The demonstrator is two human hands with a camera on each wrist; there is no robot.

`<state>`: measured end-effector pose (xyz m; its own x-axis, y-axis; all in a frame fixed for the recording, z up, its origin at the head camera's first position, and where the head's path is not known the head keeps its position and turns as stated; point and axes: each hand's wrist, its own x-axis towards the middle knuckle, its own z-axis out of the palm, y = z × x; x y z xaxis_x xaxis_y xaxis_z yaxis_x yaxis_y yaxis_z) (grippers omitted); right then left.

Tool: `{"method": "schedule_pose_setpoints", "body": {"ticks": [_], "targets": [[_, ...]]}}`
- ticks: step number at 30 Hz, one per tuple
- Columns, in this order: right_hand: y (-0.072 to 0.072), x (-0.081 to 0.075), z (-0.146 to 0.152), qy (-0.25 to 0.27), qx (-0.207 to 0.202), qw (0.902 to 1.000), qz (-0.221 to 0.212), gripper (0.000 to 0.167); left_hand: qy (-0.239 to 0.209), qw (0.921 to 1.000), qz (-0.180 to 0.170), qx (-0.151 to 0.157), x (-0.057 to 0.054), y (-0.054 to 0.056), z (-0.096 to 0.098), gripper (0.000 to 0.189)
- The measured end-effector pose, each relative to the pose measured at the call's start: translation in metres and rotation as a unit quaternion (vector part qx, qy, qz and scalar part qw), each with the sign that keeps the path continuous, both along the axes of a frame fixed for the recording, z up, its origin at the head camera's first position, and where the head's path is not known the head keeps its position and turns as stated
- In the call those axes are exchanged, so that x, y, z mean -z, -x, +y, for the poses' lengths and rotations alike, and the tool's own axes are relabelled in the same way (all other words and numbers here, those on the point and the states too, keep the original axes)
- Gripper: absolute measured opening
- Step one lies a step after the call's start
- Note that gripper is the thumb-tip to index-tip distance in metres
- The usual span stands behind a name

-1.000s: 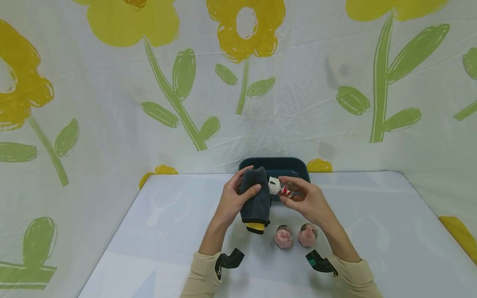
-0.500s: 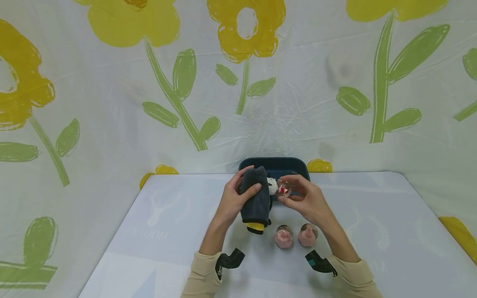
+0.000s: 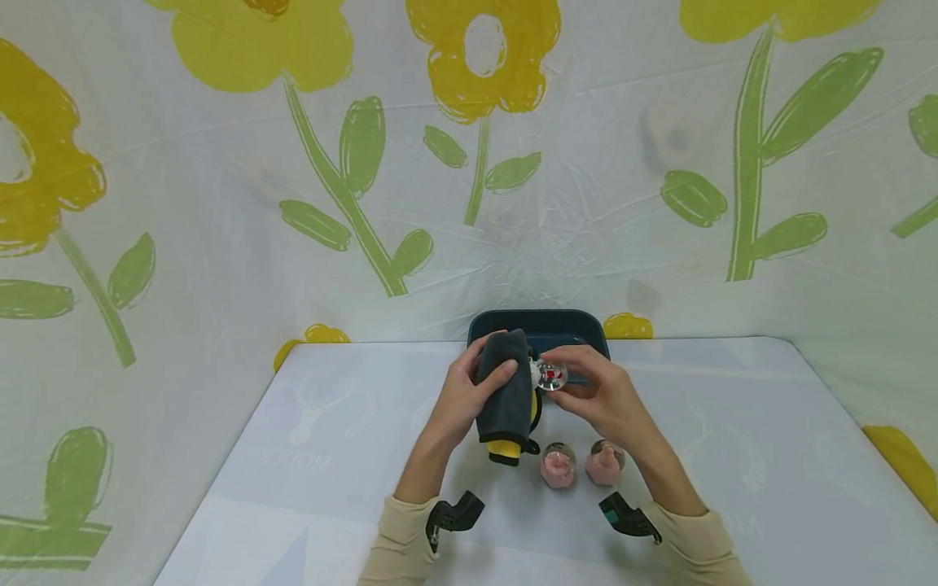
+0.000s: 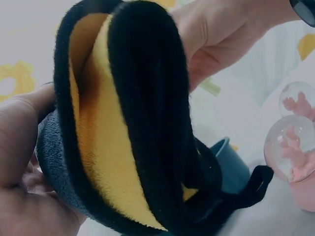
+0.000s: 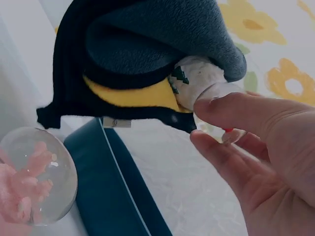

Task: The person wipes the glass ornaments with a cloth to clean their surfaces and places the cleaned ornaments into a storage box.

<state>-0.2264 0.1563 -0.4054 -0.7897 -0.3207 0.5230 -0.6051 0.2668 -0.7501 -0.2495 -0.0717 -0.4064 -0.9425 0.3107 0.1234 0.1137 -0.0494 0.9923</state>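
Note:
My left hand (image 3: 466, 392) grips a folded cloth (image 3: 506, 391), dark grey outside with a yellow inner side and black edging. In my right hand (image 3: 597, 387) a small snow globe (image 3: 551, 375) is pinched by its clear ball, a red figure inside. The globe lies sideways, its white base (image 5: 197, 78) with a green tree mark pushed against the cloth's fold in the right wrist view. The thumb (image 5: 236, 108) and fingers cover much of the ball. Seen from the left wrist, the cloth's yellow lining (image 4: 106, 142) curves between black borders.
Two pink-based snow globes (image 3: 558, 466) (image 3: 605, 463) stand upright on the white table (image 3: 330, 488), in front of the hands. Behind the hands sits a dark blue tray (image 3: 538, 320) at the table's back edge. A flower-printed curtain (image 3: 586, 203) hangs beyond.
The held snow globe has turned and shifted left, its white base now mostly covered by the cloth. The cloth has moved slightly right and down, and more yellow shows at its right edge.

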Motion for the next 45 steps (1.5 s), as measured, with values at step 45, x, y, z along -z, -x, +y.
{"method": "schedule_pose_setpoints", "body": {"ticks": [45], "targets": [[-0.0016, 0.0046, -0.0025, -0.054, 0.088, 0.9916, -0.077, 0.03, 0.013, 0.9989, 0.043, 0.014, -0.0043, -0.0014, -0.005, 0.056]]}}
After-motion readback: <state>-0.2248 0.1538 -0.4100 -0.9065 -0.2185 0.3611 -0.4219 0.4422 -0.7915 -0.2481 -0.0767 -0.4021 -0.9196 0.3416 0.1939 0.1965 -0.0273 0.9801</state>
